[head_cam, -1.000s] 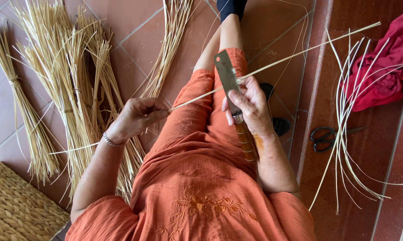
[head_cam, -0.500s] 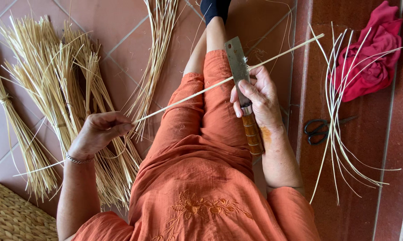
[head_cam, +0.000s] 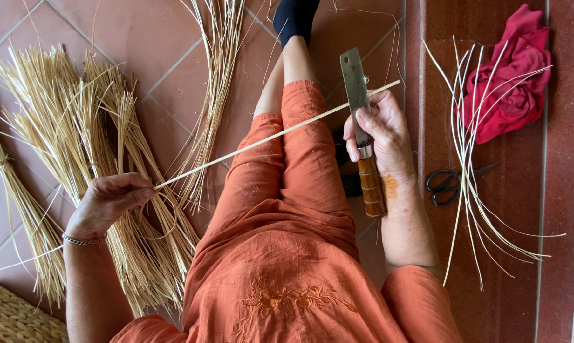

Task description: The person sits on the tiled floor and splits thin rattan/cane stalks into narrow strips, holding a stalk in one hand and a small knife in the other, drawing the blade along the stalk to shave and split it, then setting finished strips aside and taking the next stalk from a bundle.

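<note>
Bundles of straw (head_cam: 77, 159) lay on the tiles at left. My left hand (head_cam: 109, 203) pinched the near end of a pale cane strip (head_cam: 268, 136), fingers closed on it. The strip ran across my lap to my right hand (head_cam: 379, 136), which gripped a wooden-handled knife (head_cam: 361, 127), thumb pressing strip to blade. Judged mid-scrape; next pull needs steady tension. Peeled strips (head_cam: 471, 165) and scissors (head_cam: 452, 181) lay right.

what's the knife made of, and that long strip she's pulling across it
The knife looks like a flat, dull grey steel blade on a glossy, ringed brown handle, probably varnished wood. The strip seems to be a split plant stem, cane or reed: pale yellow, matte, thin and straight, like the bundles beside it.
</note>
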